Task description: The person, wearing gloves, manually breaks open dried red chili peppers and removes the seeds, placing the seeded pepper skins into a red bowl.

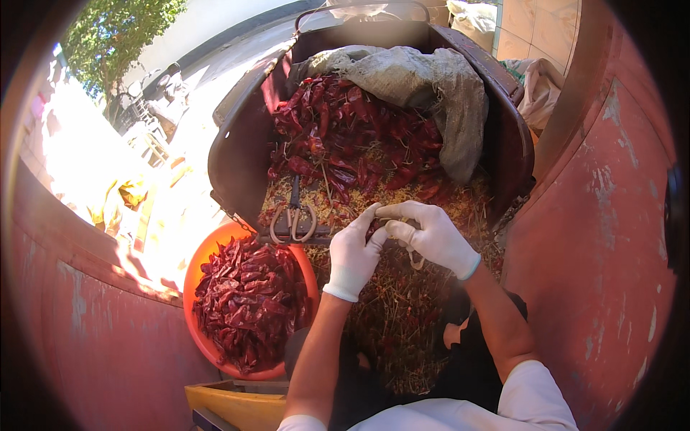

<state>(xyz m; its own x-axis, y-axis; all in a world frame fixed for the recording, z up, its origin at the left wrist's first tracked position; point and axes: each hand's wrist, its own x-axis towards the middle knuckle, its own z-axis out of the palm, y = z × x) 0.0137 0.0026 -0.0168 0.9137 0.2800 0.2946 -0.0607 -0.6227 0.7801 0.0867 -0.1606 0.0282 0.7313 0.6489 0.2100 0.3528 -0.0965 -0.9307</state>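
Observation:
My left hand point(357, 253), in a white knitted glove, and my right hand point(434, 234), gloved alike, meet fingertip to fingertip at the front edge of a dark cart bed. Between them is a small dark red piece, seemingly a dried chili pepper point(373, 228), mostly covered by the fingers. Something looped and pale, maybe scissors' handles, hangs under my right hand. Dried red chili peppers point(345, 124) lie heaped in the cart bed behind the hands, with loose yellow seeds point(383, 200) before them. A pair of scissors point(294, 215) rests on the bed's edge, left of my left hand.
An orange plastic basin point(191, 301) full of dried red chilies stands at lower left, beside a yellow wooden stool point(237, 405). A woven sack point(399, 73) drapes over the heap. Stems and debris point(399, 323) cover the ground below. Red metal doors point(598, 242) flank both sides.

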